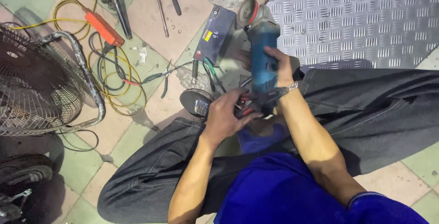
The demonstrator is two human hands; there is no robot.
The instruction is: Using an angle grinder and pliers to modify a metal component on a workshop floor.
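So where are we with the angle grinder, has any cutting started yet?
Done: the blue angle grinder is picked up, its disc raised off the tiled floor. In hand: the right hand grips the grinder's body while the left hand works at its rear end, over a small red and black part I cannot identify. Left: the disc touches nothing and no sparks show, so cutting apparently has not started.
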